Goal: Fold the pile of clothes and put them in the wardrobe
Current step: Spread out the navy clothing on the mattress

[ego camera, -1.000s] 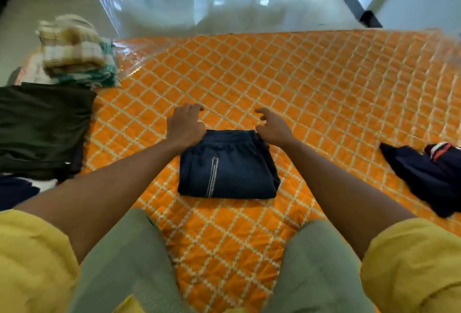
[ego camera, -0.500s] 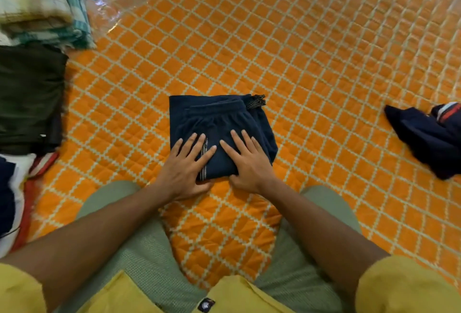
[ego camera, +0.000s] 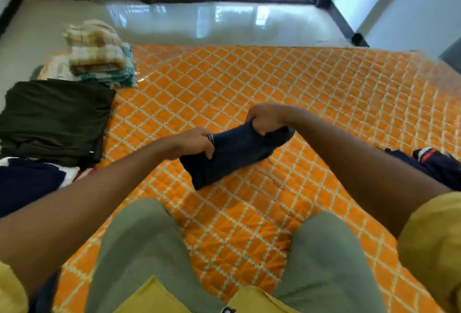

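Gripping the folded navy shorts (ego camera: pixel 237 155) at both ends, the person holds them over the middle of the orange quilted bed (ego camera: pixel 311 83). The left hand (ego camera: pixel 197 144) is curled round the nearer end. The right hand (ego camera: pixel 268 119) clenches the farther end and sits higher, so the bundle slants down toward the left. Its lowest corner hangs close to the bed, and whether it touches cannot be told.

Along the bed's left edge lie a folded dark green garment (ego camera: pixel 55 118), a stack of checked cloths (ego camera: pixel 97 53) beyond it, and a navy and white piece (ego camera: pixel 30 180) nearer the person. An unfolded navy garment (ego camera: pixel 439 165) lies at the right edge, well apart from the shorts. Green-clad knees (ego camera: pixel 139 242) frame the near side, and a glossy floor (ego camera: pixel 199 20) lies beyond the bed.
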